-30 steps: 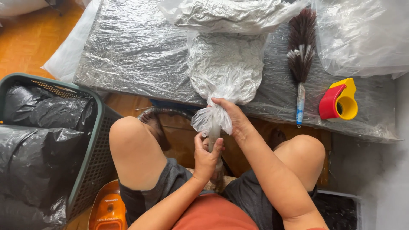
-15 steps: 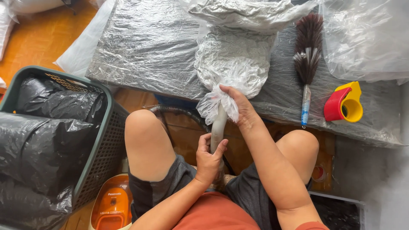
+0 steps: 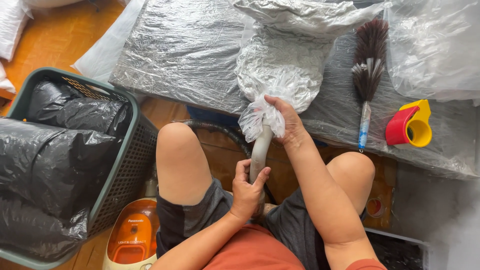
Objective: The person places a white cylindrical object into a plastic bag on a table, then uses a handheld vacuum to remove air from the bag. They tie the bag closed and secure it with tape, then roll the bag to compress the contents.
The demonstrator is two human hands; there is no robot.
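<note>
Right hand (image 3: pixel 282 122) closed around the gathered neck of a clear crinkled plastic bag (image 3: pixel 280 75) lying at the tabletop's (image 3: pixel 175 55) near edge. Left hand (image 3: pixel 247 187) grips the pale grey vacuum tube (image 3: pixel 260 152) entering that neck. Feather duster (image 3: pixel 367 75) lies just right.

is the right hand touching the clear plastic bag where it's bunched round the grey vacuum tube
Touching. The head view shows the right hand clenched around the gathered neck of the clear plastic bag, squeezing it onto the grey vacuum tube.
</note>
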